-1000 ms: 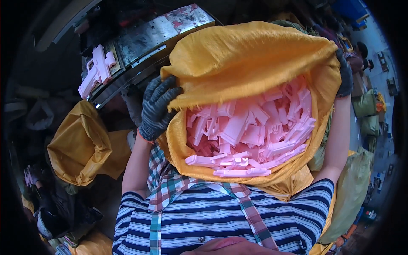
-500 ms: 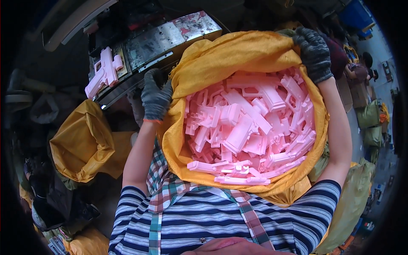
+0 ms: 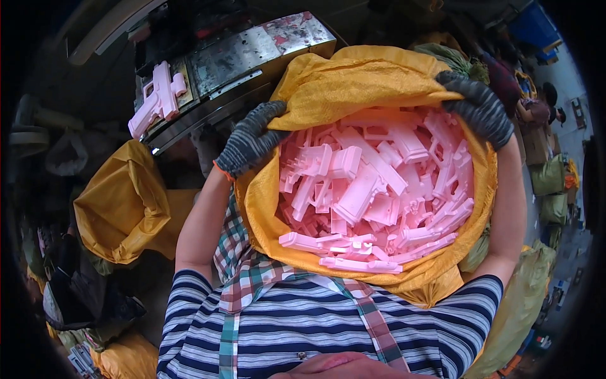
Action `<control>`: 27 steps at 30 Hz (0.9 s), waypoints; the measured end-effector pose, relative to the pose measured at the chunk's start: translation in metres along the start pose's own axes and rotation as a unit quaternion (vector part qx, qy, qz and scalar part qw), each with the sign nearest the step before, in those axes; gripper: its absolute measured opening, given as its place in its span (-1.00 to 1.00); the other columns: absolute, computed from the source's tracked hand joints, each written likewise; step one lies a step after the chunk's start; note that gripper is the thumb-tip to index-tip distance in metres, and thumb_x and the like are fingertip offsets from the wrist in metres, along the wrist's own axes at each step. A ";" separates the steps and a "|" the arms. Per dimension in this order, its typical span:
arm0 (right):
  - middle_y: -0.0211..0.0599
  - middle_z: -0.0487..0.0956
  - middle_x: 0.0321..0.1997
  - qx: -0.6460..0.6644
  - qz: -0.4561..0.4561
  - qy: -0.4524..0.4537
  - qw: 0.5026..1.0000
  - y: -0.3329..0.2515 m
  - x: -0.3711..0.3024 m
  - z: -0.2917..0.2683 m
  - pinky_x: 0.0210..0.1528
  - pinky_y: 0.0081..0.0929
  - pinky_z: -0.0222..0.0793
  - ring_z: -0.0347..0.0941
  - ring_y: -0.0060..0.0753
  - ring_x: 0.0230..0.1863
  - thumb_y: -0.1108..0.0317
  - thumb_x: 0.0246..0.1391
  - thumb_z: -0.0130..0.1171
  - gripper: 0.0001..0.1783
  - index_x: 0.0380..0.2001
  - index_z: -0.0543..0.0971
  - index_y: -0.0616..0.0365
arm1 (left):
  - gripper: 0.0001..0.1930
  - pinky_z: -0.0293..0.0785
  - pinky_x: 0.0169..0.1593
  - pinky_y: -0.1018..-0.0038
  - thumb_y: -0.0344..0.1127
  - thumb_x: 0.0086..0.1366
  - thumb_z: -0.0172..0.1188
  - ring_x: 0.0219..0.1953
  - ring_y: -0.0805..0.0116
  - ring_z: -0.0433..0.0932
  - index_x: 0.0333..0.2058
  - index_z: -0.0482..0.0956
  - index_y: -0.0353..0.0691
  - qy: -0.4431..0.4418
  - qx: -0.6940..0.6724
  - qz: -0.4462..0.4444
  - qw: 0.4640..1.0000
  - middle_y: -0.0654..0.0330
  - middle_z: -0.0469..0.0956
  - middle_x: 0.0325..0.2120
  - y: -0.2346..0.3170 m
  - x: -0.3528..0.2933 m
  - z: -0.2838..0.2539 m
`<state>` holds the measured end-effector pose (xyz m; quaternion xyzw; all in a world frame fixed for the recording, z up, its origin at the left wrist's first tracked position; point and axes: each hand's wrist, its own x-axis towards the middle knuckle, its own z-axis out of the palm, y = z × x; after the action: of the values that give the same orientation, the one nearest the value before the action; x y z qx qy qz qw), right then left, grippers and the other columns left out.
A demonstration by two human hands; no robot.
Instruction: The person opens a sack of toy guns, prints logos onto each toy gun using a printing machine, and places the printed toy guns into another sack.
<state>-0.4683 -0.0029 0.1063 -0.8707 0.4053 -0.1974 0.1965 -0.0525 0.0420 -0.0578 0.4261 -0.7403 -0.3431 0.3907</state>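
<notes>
A yellow woven sack (image 3: 372,69) stands in front of me with its mouth wide apart. Inside lie many pink plastic toy gun parts (image 3: 366,183), heaped almost to the rim. My left hand (image 3: 252,139), in a dark grey knitted glove, grips the sack's edge at its far left. On the far right side, my right hand (image 3: 478,107), gloved alike, is closed over the rim, its fingertips on the folded cloth. Between the two hands the far edge of the sack is folded over.
Beyond the sack's left side stands a worn metal machine table (image 3: 252,54); a pink toy gun (image 3: 160,101) lies on its left end. Another yellow sack (image 3: 123,205) sits open-mouthed at left. Green sacks (image 3: 548,174) and a person (image 3: 536,107) are at far right.
My left hand has moved up and inward, and its fingers have closed on the sack's rim. My right hand has shifted down slightly along the edge, drawing the far fold a little.
</notes>
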 end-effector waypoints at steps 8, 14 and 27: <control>-0.29 0.50 -0.05 0.407 0.106 -0.077 0.904 0.066 0.060 -0.039 0.13 -0.53 0.25 0.40 -0.43 0.00 0.32 0.09 0.08 -0.63 -0.04 0.45 0.23 | -0.70 0.48 -0.15 0.58 -0.27 0.19 0.17 -0.26 0.44 0.55 -0.15 0.51 -0.31 -0.019 -0.513 -0.226 0.828 0.15 0.57 -0.29 -0.001 0.035 -0.008; -0.28 0.58 -0.25 -0.060 0.221 -0.029 0.973 0.070 0.107 -0.014 -0.07 -0.50 0.37 0.48 -0.40 -0.21 0.29 -0.01 0.21 -0.69 -0.19 0.54 0.22 | -0.61 0.49 -0.17 0.47 -0.17 0.10 0.26 -0.29 0.30 0.56 -0.19 0.50 -0.33 -0.027 -0.533 -0.342 0.773 0.08 0.58 -0.31 -0.021 0.046 -0.012; -0.16 0.43 0.05 -0.155 0.194 -0.003 0.969 0.074 0.066 0.006 0.01 -0.31 0.30 0.41 -0.12 -0.04 0.02 0.03 0.10 -0.55 -0.08 0.49 0.04 | -0.52 0.42 -0.12 0.35 -0.20 0.10 0.25 -0.20 0.09 0.53 -0.05 0.41 -0.34 -0.027 0.077 0.058 0.995 -0.01 0.54 -0.25 0.021 -0.002 -0.013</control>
<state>-0.4723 -0.0977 0.0767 -0.7956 0.5918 -0.0878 0.0952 -0.0483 0.0496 -0.0349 0.4014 -0.7984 -0.2733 0.3560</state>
